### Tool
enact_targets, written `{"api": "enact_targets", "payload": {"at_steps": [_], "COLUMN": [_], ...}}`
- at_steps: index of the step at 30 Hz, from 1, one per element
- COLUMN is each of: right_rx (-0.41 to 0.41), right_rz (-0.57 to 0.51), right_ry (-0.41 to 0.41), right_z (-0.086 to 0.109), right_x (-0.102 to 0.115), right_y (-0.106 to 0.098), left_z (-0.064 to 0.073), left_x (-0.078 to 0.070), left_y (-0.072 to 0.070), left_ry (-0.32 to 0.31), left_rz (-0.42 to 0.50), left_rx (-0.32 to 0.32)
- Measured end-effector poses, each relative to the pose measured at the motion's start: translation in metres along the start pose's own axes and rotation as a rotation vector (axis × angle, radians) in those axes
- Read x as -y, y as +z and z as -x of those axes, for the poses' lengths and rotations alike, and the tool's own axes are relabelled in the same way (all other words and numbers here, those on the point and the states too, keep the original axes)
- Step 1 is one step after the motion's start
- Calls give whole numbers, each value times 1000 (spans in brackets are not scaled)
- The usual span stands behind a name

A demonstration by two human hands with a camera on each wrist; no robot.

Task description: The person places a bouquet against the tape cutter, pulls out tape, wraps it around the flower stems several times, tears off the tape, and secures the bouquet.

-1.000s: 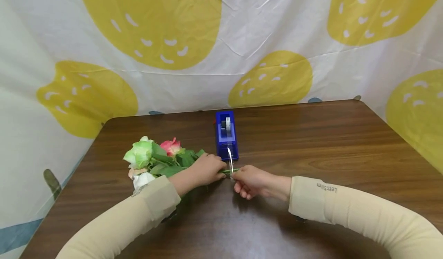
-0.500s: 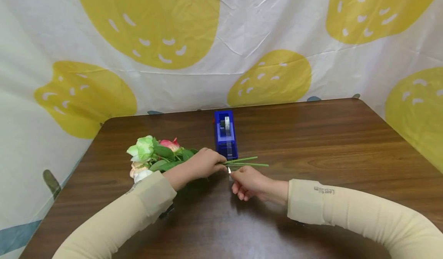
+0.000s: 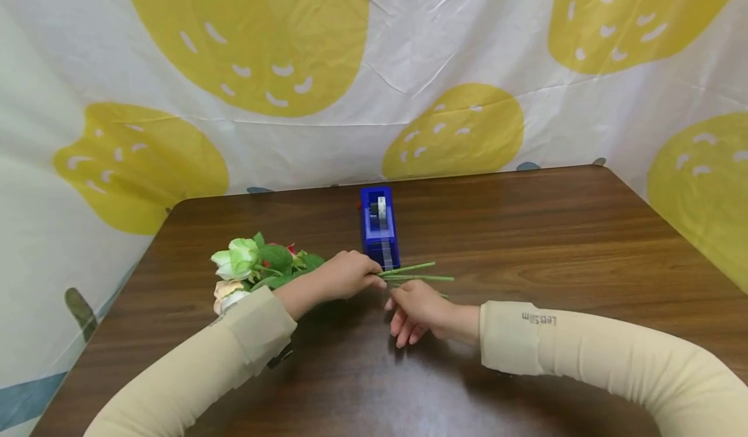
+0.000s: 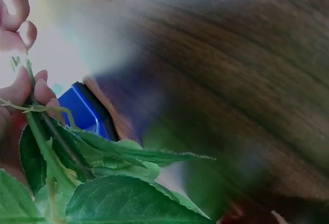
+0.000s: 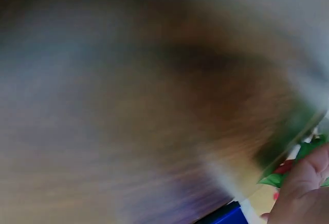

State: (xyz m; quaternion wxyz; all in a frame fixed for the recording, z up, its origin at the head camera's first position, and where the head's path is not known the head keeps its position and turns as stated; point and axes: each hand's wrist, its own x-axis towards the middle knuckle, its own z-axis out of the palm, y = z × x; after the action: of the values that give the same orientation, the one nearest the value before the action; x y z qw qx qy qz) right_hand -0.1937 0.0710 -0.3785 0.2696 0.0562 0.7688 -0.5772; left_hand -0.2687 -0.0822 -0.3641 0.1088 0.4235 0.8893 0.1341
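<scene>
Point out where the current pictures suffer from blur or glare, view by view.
Head: fairly clear, with a pale sheen on the near part of the table; left wrist: nearest leaves crisp, hazy blur across the middle; right wrist: mostly smeared, the blue tape dispenser sharper at the bottom edge.

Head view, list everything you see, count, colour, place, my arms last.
Flowers: at least four, pale green, peach, white, pink, left
Leaves: several, green, among flowers
Stems: at least three, green, pointing right
Tape dispenser: one, blue, behind stems
Tape roll: one, whitish, inside dispenser
Table: one, brown, beneath
Cloth: one, mostly white and yellow, behind
Small object: at least one, black, lower left, unclear
Sleeves: two, cream, left and right
Left hand: one, bare, gripping stems
Right hand: one, bare, beside stems
</scene>
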Motion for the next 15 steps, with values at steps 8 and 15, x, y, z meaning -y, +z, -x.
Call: {"api": "enact_targets", "payload": {"at_steps": [8,15], "right_rx": [53,145], "right_rz": [-42,-7], "right_ry": [68,193], "right_z": [0,2], "right_x": [-2,-4], "right_y": [-4,-13], "left_z": [-1,-1], "left_x": [-11,-18], "left_y": [1,1], "left_ry": [35,-17], "left_rz": [-141,-129], "left_rx": [-69,-58]}}
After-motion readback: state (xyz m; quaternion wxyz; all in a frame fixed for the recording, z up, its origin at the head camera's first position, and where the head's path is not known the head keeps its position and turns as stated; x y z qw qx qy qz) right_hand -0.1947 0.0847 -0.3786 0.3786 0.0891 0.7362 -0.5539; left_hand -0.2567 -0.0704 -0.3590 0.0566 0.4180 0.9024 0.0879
